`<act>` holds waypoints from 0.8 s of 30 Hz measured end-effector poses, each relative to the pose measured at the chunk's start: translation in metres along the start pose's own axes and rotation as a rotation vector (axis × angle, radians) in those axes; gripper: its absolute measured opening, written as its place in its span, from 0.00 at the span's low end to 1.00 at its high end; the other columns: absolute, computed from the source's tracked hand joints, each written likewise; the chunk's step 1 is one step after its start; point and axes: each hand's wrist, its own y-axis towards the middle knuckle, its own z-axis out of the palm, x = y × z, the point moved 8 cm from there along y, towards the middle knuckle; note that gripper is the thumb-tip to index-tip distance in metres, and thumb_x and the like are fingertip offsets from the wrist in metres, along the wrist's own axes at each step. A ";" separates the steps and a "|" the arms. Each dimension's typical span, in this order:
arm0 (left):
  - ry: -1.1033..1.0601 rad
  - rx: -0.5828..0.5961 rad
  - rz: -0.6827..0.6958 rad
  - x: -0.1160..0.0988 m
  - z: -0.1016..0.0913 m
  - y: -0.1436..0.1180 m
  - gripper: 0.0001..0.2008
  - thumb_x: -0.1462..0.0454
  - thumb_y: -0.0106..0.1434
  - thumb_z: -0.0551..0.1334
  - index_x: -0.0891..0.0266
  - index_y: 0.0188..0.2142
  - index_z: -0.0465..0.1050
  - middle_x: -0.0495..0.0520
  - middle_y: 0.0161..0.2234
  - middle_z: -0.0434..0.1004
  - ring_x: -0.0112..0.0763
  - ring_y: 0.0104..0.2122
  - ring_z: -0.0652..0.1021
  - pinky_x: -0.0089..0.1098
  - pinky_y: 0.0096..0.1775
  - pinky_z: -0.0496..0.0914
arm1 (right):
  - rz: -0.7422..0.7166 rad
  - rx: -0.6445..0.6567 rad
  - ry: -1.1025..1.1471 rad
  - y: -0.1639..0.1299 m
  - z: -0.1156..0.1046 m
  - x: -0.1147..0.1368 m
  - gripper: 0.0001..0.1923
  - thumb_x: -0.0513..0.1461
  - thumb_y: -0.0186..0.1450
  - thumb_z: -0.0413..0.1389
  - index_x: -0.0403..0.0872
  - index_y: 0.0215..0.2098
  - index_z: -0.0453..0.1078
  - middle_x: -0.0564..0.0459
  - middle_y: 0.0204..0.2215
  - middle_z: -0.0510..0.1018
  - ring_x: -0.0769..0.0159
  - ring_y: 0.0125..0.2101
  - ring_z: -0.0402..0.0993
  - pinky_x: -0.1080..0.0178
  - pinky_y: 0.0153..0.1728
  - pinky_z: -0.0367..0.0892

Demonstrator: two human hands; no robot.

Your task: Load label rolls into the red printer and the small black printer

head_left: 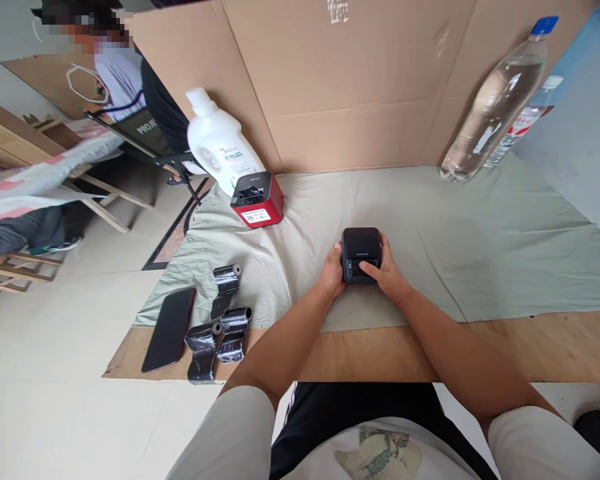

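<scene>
Between my hands is a small black boxy device, which looks like a label printer (361, 249), resting on or just above the cloth. My left hand (333, 270) is closed against its left side. On the right side, my right hand (391, 270) grips it, with the thumb laid across the lower front part of its top. The fingers under and behind the device are hidden.
Several rolls of black film (226, 283) lie partly unrolled beside a dark smartphone (169, 330). A red-and-black box-shaped device (266, 203) stands by a white detergent jug (225, 143). A large water bottle (505, 100) and a smaller bottle (523, 127) lean against the cardboard (355, 80). A person (120, 80) is at the left.
</scene>
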 end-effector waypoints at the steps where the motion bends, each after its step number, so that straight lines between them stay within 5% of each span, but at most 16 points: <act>1: 0.004 0.001 -0.011 0.001 -0.001 0.000 0.22 0.46 0.64 0.60 0.60 0.46 0.75 0.56 0.43 0.82 0.45 0.53 0.77 0.44 0.56 0.68 | 0.019 -0.008 0.019 0.000 -0.001 -0.001 0.56 0.60 0.57 0.59 0.50 0.72 0.36 0.40 0.66 0.61 0.51 0.65 0.60 0.44 0.65 0.57; 7: 0.023 0.019 0.030 0.003 -0.003 0.001 0.23 0.45 0.63 0.61 0.58 0.49 0.75 0.55 0.47 0.80 0.44 0.54 0.76 0.43 0.57 0.67 | 0.013 -0.093 0.067 0.006 -0.019 0.002 0.46 0.61 0.54 0.61 0.50 0.63 0.56 0.42 0.59 0.70 0.52 0.57 0.69 0.48 0.57 0.66; 11: 0.123 0.064 0.087 -0.001 0.001 -0.006 0.23 0.44 0.62 0.62 0.57 0.46 0.76 0.55 0.48 0.79 0.44 0.55 0.74 0.42 0.58 0.65 | 0.042 -0.239 -0.015 0.008 -0.041 0.000 0.33 0.66 0.55 0.55 0.49 0.42 0.67 0.48 0.38 0.76 0.60 0.39 0.72 0.57 0.41 0.70; 15: 0.225 0.089 0.101 -0.003 0.007 -0.014 0.23 0.45 0.59 0.66 0.55 0.47 0.74 0.53 0.48 0.78 0.43 0.54 0.74 0.40 0.57 0.64 | 0.098 -0.315 -0.078 0.007 -0.052 -0.002 0.30 0.66 0.59 0.50 0.50 0.24 0.59 0.58 0.21 0.62 0.68 0.26 0.60 0.63 0.29 0.61; 20: 0.318 0.039 0.086 -0.002 0.004 -0.012 0.22 0.44 0.62 0.61 0.59 0.41 0.75 0.56 0.43 0.78 0.45 0.50 0.74 0.42 0.55 0.64 | 0.124 -0.306 -0.127 0.008 -0.050 -0.006 0.31 0.67 0.59 0.51 0.50 0.21 0.54 0.60 0.19 0.56 0.69 0.23 0.54 0.64 0.26 0.54; 24: 0.565 -0.149 0.332 -0.034 -0.004 -0.020 0.17 0.50 0.60 0.67 0.59 0.40 0.73 0.58 0.42 0.75 0.46 0.50 0.72 0.44 0.56 0.62 | 0.122 -0.322 -0.208 0.009 -0.050 -0.009 0.32 0.67 0.60 0.48 0.50 0.20 0.52 0.60 0.20 0.54 0.70 0.24 0.52 0.64 0.27 0.52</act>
